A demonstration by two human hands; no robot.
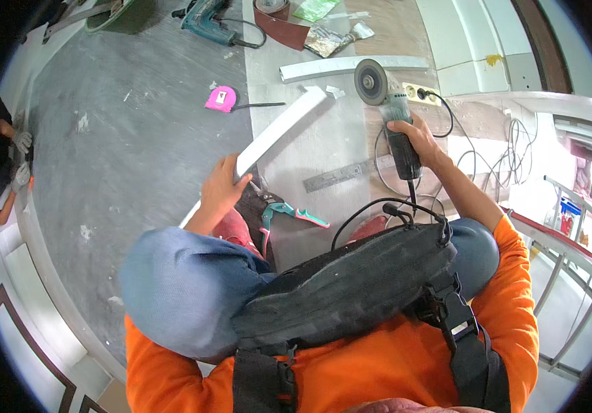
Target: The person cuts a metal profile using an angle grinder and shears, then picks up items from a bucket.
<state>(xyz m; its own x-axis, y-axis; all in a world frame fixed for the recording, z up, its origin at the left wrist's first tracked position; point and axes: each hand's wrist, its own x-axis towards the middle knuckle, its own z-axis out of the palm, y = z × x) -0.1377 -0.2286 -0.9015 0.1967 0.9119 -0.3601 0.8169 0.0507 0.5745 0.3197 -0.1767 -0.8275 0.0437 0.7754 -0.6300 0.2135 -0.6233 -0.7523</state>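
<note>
My left hand (222, 187) grips a long white moulding strip (279, 129) that slants up and to the right over the floor. My right hand (416, 138) holds an angle grinder (392, 117) by its dark body, disc end pointing away from me. The grinder's disc (370, 81) hovers just right of the strip's far end, with a small gap. Its black cord loops back toward a black pouch (351, 282) on my chest. I crouch, with blue-trousered knees below both hands.
Teal-handled snips (289, 212) and a steel ruler (347, 173) lie near my knees. A pink tape measure (220, 98), a second white strip (351, 65), a teal drill (206, 20) and a power strip (423, 93) lie beyond. Another person crouches at far left (7, 165).
</note>
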